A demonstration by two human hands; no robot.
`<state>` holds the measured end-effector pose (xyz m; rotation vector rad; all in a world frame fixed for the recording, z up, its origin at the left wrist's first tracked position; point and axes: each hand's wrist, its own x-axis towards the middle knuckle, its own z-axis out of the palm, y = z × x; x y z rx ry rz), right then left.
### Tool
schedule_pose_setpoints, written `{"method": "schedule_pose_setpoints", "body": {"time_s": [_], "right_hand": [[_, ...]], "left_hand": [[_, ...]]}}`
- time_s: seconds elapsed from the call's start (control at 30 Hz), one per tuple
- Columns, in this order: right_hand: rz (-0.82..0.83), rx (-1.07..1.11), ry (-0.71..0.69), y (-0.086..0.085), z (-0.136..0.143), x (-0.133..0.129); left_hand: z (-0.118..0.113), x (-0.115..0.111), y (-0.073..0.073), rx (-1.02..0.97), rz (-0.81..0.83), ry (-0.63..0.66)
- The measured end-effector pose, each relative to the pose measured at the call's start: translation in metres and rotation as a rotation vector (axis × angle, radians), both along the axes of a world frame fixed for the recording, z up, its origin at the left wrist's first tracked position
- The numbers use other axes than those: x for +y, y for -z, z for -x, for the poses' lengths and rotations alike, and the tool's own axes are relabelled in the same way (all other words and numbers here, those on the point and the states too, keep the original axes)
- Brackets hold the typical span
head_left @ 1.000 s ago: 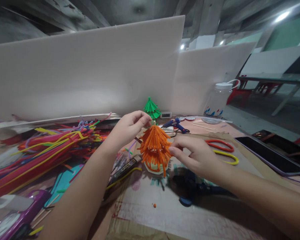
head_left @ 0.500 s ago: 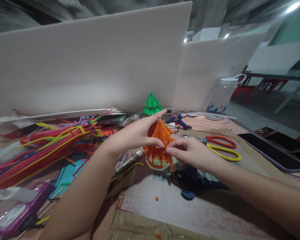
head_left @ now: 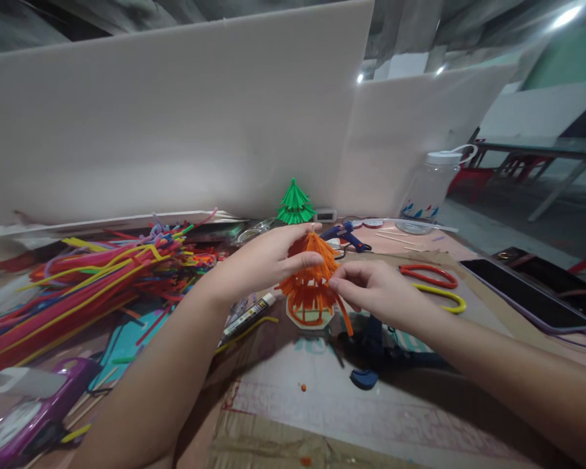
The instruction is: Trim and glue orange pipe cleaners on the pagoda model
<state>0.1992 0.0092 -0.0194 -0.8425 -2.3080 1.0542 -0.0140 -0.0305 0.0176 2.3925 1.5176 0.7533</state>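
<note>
Cluttered cardboard-covered table [head_left: 293,417], white partition behind; left hand [head_left: 258,264] and right hand [head_left: 376,293] apparently pinch the orange pipe-cleaner hut [head_left: 312,286].

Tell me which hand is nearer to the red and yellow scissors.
The right hand. It is at the orange pipe-cleaner model, just left of the scissors without touching them; the left hand is on the model's far side.

1. We see dim, greyish indoor light, brightest from a ceiling lamp [head_left: 566,14] at upper right.
2. We note soft shadows on the tabletop [head_left: 293,397] beneath both forearms.
3. We find wide-angle bending and blur at the edges.
</note>
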Motion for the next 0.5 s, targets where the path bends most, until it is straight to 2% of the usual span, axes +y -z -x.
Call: {"method": "schedule_pose_setpoints", "body": {"time_s": [0.13, 0.4, 0.5], "right_hand": [[0.135, 0.018, -0.018, 0.004, 0.001, 0.004], [0.206, 0.006, 0.005, 0.005, 0.002, 0.003], [0.165, -0.033, -0.037, 0.007, 0.002, 0.003]], "left_hand": [[-0.005, -0.001, 0.003, 0.027, -0.064, -0.030], [-0.012, -0.003, 0.004, 0.087, -0.099, -0.073], [-0.012, -0.005, 0.003, 0.091, -0.076, -0.080]]}}
